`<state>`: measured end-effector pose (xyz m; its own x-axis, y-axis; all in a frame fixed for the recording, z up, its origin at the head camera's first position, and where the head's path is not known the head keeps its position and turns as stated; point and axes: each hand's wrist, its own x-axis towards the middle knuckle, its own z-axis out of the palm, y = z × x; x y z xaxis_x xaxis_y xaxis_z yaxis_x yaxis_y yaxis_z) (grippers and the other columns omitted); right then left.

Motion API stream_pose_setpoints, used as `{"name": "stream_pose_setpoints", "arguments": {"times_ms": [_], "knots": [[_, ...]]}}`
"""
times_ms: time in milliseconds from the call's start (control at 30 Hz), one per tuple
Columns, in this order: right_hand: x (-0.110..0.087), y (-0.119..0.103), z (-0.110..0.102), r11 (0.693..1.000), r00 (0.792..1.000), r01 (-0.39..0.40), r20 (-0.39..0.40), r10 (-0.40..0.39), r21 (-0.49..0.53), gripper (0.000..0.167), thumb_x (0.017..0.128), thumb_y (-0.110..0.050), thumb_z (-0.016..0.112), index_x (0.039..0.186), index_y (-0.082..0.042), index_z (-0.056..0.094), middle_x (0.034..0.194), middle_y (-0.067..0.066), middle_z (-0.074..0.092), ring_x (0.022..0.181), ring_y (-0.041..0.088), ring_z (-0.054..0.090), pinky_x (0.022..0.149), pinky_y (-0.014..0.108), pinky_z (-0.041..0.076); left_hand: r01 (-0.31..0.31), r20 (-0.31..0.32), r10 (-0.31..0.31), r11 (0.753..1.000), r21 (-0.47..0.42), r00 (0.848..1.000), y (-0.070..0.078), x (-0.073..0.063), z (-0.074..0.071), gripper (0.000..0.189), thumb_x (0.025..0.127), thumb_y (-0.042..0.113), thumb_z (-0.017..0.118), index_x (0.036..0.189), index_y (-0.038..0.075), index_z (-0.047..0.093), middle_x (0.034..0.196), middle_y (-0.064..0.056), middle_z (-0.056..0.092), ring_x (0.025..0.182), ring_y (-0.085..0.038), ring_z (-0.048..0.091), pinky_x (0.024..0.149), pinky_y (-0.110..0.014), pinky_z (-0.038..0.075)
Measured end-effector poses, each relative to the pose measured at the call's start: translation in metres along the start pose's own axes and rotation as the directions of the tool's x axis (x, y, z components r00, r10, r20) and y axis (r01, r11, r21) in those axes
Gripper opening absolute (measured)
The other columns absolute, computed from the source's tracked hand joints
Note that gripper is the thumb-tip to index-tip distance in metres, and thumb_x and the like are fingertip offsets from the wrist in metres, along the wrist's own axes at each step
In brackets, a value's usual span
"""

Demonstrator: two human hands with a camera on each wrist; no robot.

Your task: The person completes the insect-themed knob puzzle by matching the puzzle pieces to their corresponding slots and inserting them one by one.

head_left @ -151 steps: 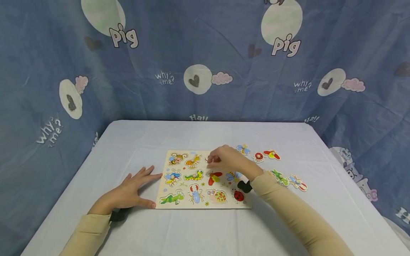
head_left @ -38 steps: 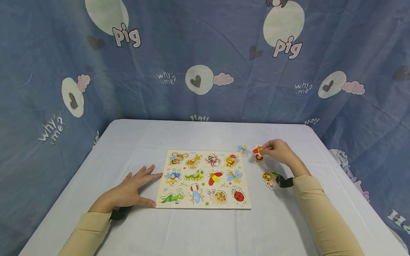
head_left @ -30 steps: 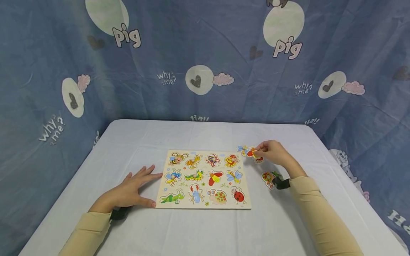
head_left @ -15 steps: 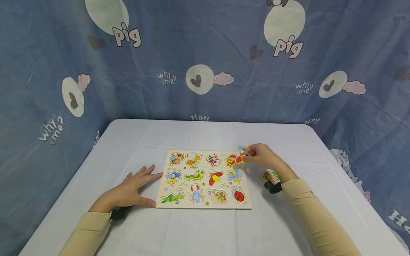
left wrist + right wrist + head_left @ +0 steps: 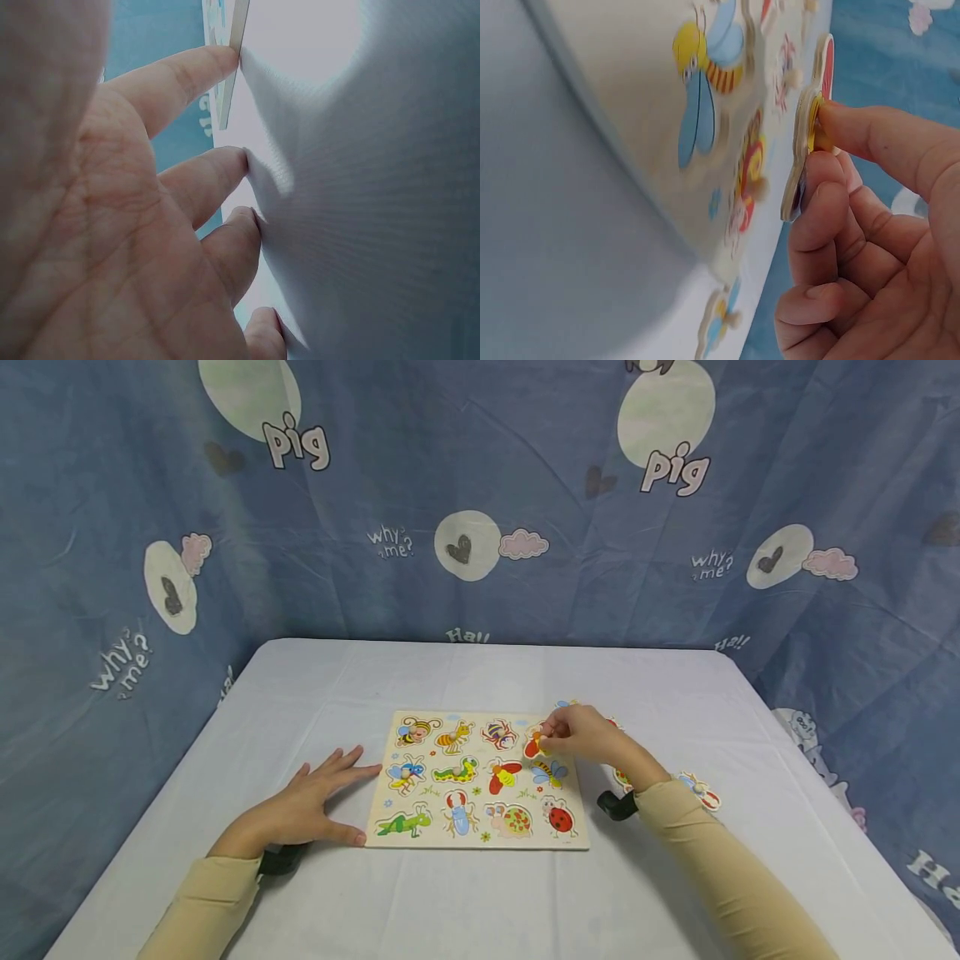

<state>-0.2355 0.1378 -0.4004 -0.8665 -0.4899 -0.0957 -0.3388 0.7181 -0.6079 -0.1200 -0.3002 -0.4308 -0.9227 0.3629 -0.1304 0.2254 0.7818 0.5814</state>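
Observation:
A flat wooden insect puzzle board [image 5: 431, 842] lies on the white table. My left hand [image 5: 303, 806] rests beside it, fingers spread, with fingertips touching its left edge; in the left wrist view the index fingertip meets the board's side. My right hand [image 5: 588, 735] pinches a red-and-yellow winged insect puzzle piece [image 5: 799, 154] by its knob between thumb and fingers. That piece hangs above the board's upper right part, tilted and apart from the surface. Knobbed pieces such as the caterpillar [image 5: 454, 770] and spider [image 5: 498, 735] sit in the board. A matching red-winged picture [image 5: 504, 777] shows below left.
A blue-winged piece [image 5: 716, 322] lies on the table just past the board's far right corner. Right of the board lie a blue beetle piece [image 5: 699, 792] and others partly hidden by my right arm. A patterned blue cloth [image 5: 480, 602] hangs behind the table.
My right hand picked up the red-winged piece from the right of the board and carried it left, over the board's upper right part. My left hand has stayed in place.

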Motion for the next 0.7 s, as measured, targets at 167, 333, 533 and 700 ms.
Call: {"name": "stream_pose_setpoints", "arguments": {"times_ms": [167,333,533,700], "knots": [[0.003,-0.008,0.009,1.0,0.999,0.027,0.034,-0.027,0.012,0.011,0.099,-0.019,0.077,0.097,-0.008,0.073,0.078,-0.001,0.065,0.069,0.011,0.053,0.064,0.025,0.046,-0.007,-0.004,0.007,1.0,0.005,1.0,-0.001,-0.001,0.0,0.104,0.069,0.046,0.099,0.159,0.023,0.053,0.177,-0.026,0.022,0.163,-0.057,0.01,0.12,-0.087,-0.001],[0.005,-0.014,0.016,0.998,0.996,0.052,0.069,-0.054,0.026,0.011,0.1,-0.017,0.076,0.097,-0.007,0.073,0.079,0.0,0.067,0.069,0.01,0.052,0.063,0.024,0.046,-0.008,0.002,0.008,1.0,0.003,1.0,0.0,-0.001,-0.001,0.104,0.069,0.046,0.099,0.16,0.022,0.053,0.177,-0.026,0.021,0.163,-0.058,0.009,0.12,-0.087,-0.001],[0.008,-0.018,0.026,0.998,0.993,0.067,0.099,-0.068,0.008,0.009,0.101,-0.018,0.077,0.096,-0.009,0.074,0.08,0.0,0.069,0.069,0.009,0.053,0.065,0.024,0.046,-0.005,0.001,0.005,1.0,0.002,1.0,0.0,-0.001,0.0,0.104,0.07,0.049,0.098,0.159,0.022,0.053,0.177,-0.026,0.022,0.163,-0.058,0.009,0.12,-0.086,-0.002],[0.011,-0.021,0.034,0.994,0.985,0.105,0.134,-0.106,0.011,0.009,0.1,-0.016,0.077,0.094,-0.01,0.074,0.078,-0.003,0.068,0.068,0.006,0.054,0.063,0.02,0.046,-0.018,-0.014,0.018,1.0,0.007,1.0,0.0,-0.002,0.0,0.104,0.069,0.049,0.098,0.159,0.021,0.054,0.177,-0.027,0.023,0.163,-0.058,0.011,0.12,-0.087,0.0]]}}
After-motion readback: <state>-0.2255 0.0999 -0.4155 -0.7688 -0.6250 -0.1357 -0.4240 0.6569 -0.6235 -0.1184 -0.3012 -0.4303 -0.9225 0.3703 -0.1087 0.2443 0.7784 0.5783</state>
